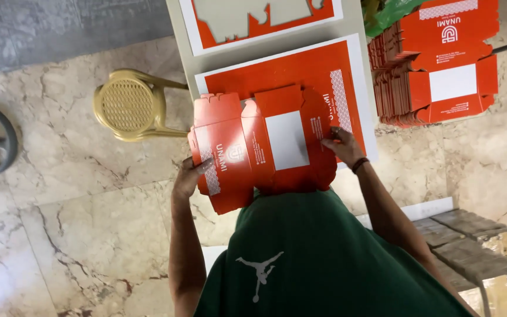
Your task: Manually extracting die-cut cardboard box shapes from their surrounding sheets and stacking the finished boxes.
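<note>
The left hand [190, 176] has its grip clenched on the near-left edge of the flat orange carton blank [265, 147]; the right hand [341, 145] pinches its far-right edge. The blank lies between both hands, long axis running left to right, over a printed orange sheet [283, 73] on the counter [356, 20], in front of the green shirt [312, 252].

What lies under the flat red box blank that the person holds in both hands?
Under the box blank lies a printed red sheet with a white border on the table. The blank covers the sheet's lower part.
</note>
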